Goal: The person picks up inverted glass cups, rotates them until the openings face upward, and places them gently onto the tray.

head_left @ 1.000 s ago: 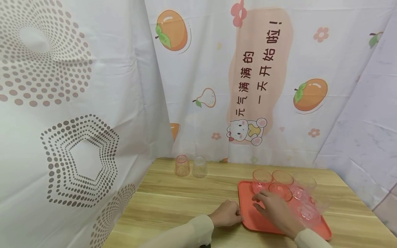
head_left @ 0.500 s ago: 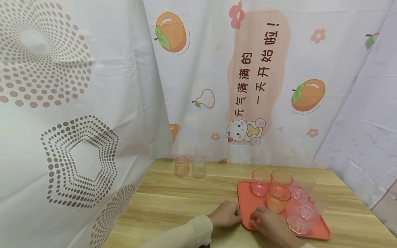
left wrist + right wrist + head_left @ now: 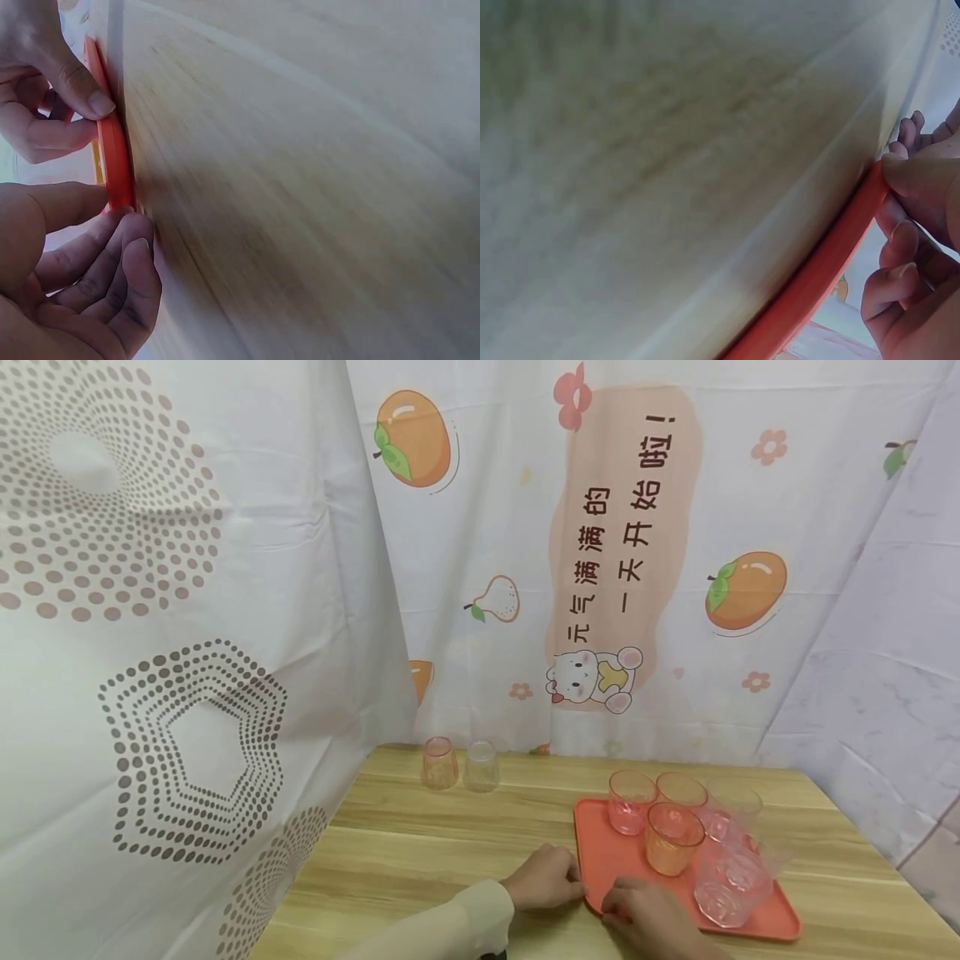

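A red tray (image 3: 600,860) lies on the wooden table with several see-through cups on its back and right parts. My left hand (image 3: 546,878) pinches the tray's left rim close to the front corner, thumb on one side and curled fingers on the other. Around that corner, on the front rim, my right hand (image 3: 651,920) pinches the edge between thumb and bent fingers; both hands show in the left wrist view. Nearest to the right hand stand an amber cup (image 3: 672,843) and a pale pink cup (image 3: 723,897). A pink cup (image 3: 632,806) is behind them.
Two cups, one pinkish (image 3: 440,766) and one colourless (image 3: 482,768), stand upside down at the table's back left. A patterned curtain (image 3: 480,685) hangs behind the table (image 3: 420,835), and another hanging cloth (image 3: 322,652) is on the left.
My right hand has come down from beside the amber cup to the tray's front rim and taken hold of it. The left hand has stayed on the left rim.
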`<state>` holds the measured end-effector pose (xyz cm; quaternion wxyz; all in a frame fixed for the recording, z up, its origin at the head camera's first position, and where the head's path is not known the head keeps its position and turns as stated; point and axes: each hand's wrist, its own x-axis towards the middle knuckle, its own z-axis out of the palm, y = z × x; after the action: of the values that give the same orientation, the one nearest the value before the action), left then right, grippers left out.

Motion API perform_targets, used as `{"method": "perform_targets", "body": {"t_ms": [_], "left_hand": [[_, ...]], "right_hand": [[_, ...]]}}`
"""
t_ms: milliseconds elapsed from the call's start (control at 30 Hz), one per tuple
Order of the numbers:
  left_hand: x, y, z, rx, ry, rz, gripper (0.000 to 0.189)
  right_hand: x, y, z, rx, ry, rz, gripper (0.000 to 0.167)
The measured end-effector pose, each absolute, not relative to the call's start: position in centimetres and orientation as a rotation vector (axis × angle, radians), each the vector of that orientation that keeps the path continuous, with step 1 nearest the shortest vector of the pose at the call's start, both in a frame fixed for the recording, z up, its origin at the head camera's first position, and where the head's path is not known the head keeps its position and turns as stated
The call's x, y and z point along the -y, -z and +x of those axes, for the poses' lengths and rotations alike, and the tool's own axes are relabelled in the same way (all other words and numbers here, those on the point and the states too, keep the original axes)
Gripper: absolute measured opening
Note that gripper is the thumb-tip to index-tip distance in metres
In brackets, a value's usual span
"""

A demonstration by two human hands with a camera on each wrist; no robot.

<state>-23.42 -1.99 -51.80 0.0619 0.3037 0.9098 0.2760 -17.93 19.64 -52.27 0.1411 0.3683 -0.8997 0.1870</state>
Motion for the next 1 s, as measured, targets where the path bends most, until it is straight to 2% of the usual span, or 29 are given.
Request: {"method": "perform_targets", "body": {"t_ms": [467,733,1000], "left_hand": [[4.0,50.1,-25.3,-2.741,-0.983,0.853,0.02],[6.0,47.5,-27.3,-2.762,-1.024,0.847,0.015],[8.7,45.5,-29.1,-2.83,-0.994,0.856,0.019]], "right_hand": [[-19.7,52.4,-18.0,2.594,-0.537,1.041,0.021],[-19.6,52.0,-17.9,2.629,-0.552,1.047,0.02],[-19.5,52.1,-17.9,2.607,-0.554,1.039,0.021]]}}
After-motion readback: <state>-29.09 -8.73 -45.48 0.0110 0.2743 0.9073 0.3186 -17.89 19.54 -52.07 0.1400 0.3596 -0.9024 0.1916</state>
